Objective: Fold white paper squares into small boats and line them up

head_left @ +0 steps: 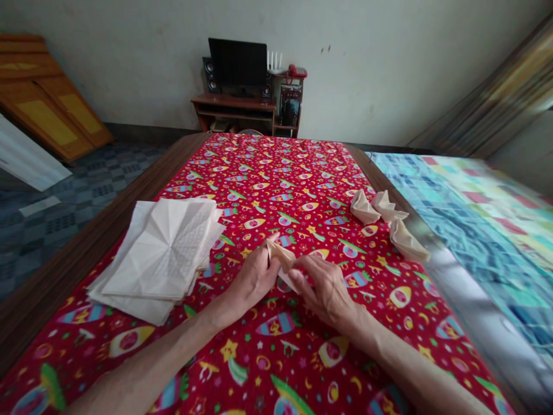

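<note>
Between my two hands is a partly folded piece of cream paper, held just above the red patterned cloth. My left hand grips its left side, with the thumb in front and fingers behind. On the right side, my right hand pinches the paper's lower edge between thumb and fingers. To the left lies a stack of creased paper sheets; the top one has fold lines meeting at a centre and a printed grid. Several folded paper shapes sit at the right edge of the cloth.
The red cloth covers a long wooden table. Along its right side is a bed with a blue, patterned cover. Past the far end stands a desk with a monitor, speakers and a red telephone. A wooden cabinet is at left.
</note>
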Available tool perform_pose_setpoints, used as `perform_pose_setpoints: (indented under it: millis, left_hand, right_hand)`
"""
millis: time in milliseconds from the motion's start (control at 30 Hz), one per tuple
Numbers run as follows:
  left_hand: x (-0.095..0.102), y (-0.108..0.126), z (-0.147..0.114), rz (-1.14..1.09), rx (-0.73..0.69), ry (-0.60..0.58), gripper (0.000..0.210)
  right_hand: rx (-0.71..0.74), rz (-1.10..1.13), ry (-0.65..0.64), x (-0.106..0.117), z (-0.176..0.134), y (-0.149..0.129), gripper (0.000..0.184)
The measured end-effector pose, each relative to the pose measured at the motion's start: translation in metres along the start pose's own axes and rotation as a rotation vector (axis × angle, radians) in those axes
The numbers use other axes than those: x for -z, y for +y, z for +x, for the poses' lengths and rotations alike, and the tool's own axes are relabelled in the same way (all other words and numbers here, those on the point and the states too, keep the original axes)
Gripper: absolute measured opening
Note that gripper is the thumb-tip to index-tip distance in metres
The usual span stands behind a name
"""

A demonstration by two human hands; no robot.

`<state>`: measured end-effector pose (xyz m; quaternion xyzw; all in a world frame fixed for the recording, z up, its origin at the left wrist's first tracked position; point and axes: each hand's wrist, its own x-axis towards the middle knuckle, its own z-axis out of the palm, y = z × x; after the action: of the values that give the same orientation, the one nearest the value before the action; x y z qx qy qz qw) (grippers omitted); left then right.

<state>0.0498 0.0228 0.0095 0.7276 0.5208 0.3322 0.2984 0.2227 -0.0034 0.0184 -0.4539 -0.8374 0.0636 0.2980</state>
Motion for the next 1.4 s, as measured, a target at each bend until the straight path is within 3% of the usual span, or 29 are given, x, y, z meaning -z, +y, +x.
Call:
perform_pose_setpoints:
  millis: [133, 267, 400, 567, 867, 1033, 1133, 1200, 1233, 1300, 1400]
  left_hand:
    - [-0.001, 0.001, -0.001, 0.024, 0.009, -0.019, 0.034]
    - [-0.004, 0.000, -0.001, 0.036, -0.038, 0.001, 0.038]
    - [-0.003, 0.000, -0.001, 0.043, -0.077, -0.003, 0.037]
    - [0.004, 0.010, 0.001, 0.038, -0.003, -0.082, 0.025]
    - [0.010, 0.014, -0.002, -0.336, 0.200, -0.279, 0.019]
    - [0.013, 0.017, -0.003, -0.541, 0.301, -0.354, 0.028]
    - [0.012, 0.014, -0.003, -0.571, 0.317, -0.342, 0.036]
    - [0.011, 0.011, -0.003, -0.560, 0.325, -0.336, 0.040]
    - [0.010, 0.009, -0.003, -0.556, 0.325, -0.339, 0.041]
    - [0.009, 0.005, -0.004, -0.541, 0.319, -0.335, 0.041]
    - [0.008, 0.002, -0.005, -0.506, 0.314, -0.319, 0.039]
  right_hand:
    - [-0.185, 0.153, 0.059, -0.003, 0.002, 0.002, 0.018]
    - [-0.280, 0.253, 0.030, -0.006, 0.006, 0.001, 0.017]
    - [-0.358, 0.203, -0.034, -0.007, 0.009, 0.002, 0.020]
    - [-0.372, 0.126, 0.023, -0.013, 0.007, 0.006, 0.020]
    - [-0.408, 0.205, 0.008, -0.012, 0.008, 0.007, 0.021]
    - [-0.423, 0.237, -0.028, -0.014, 0.007, 0.007, 0.024]
    - [-0.376, 0.225, 0.027, -0.009, 0.005, 0.004, 0.016]
    - [-0.270, 0.200, 0.127, -0.001, 0.003, 0.000, 0.009]
    - [-0.199, 0.189, 0.165, 0.002, 0.002, -0.002, 0.016]
    - [-0.081, 0.209, 0.137, 0.008, 0.000, -0.006, 0.023]
    - [-0.005, 0.233, 0.048, 0.008, -0.003, -0.007, 0.020]
